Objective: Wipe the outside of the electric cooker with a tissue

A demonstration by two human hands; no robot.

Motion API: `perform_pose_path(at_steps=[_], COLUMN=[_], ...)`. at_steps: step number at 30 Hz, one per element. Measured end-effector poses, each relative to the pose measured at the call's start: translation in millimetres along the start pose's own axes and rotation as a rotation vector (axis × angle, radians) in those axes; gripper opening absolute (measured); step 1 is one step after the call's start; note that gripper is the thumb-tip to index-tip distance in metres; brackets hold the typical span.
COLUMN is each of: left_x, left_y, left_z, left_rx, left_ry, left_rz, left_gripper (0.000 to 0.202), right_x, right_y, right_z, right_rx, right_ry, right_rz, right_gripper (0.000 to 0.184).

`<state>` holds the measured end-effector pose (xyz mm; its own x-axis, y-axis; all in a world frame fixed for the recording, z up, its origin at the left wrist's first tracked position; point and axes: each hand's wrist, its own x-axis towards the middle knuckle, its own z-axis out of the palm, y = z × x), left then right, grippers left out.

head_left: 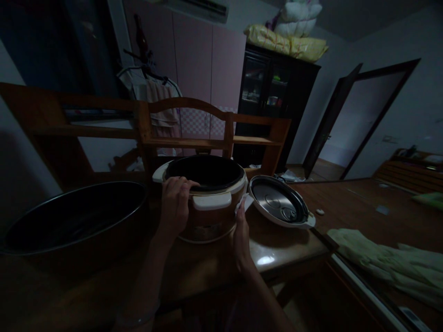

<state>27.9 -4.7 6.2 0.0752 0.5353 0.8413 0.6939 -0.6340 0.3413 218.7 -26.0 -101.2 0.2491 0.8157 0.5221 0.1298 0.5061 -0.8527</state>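
A rice cooker (211,226) with a brownish body and pale rim stands upright on the wooden table, its dark inside showing from above. My left hand (176,200) is closed over the near-left part of its rim, the thumb lying along the edge. Against the cooker's right side, my right hand (241,237) presses a white tissue or cloth (245,203), fingers pointing up. To the right lies the cooker's lid (277,200), inner metal side up. A large dark round pan (76,244) sits on the left, close to my left forearm.
The wooden table (270,249) has a raised wooden shelf (187,138) along its back. Right of it, pale green cloth (384,253) lies on a lower wooden surface. A pink wardrobe (194,69), a dark glass-fronted cabinet (273,101) and an open door (332,120) stand behind.
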Motion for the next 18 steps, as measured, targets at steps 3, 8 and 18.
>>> perform_pose_path(at_steps=[3,8,18], left_x=[0,-1,-1], left_y=[1,0,-3], left_z=[-0.1,1.0,2.6], left_rx=[-0.009,-0.007,0.014], left_ry=[0.002,0.013,0.010], left_rz=[-0.004,-0.001,0.003], left_gripper=[0.058,0.059,0.058], right_x=[17,37,26], right_y=[-20,-28,-3], right_z=[-3,-16,-30], right_rx=[0.025,-0.062,-0.182], right_ry=[-0.031,-0.071,-0.124], right_rz=[-0.098,-0.180,-0.166], right_gripper=[0.062,0.060,0.061])
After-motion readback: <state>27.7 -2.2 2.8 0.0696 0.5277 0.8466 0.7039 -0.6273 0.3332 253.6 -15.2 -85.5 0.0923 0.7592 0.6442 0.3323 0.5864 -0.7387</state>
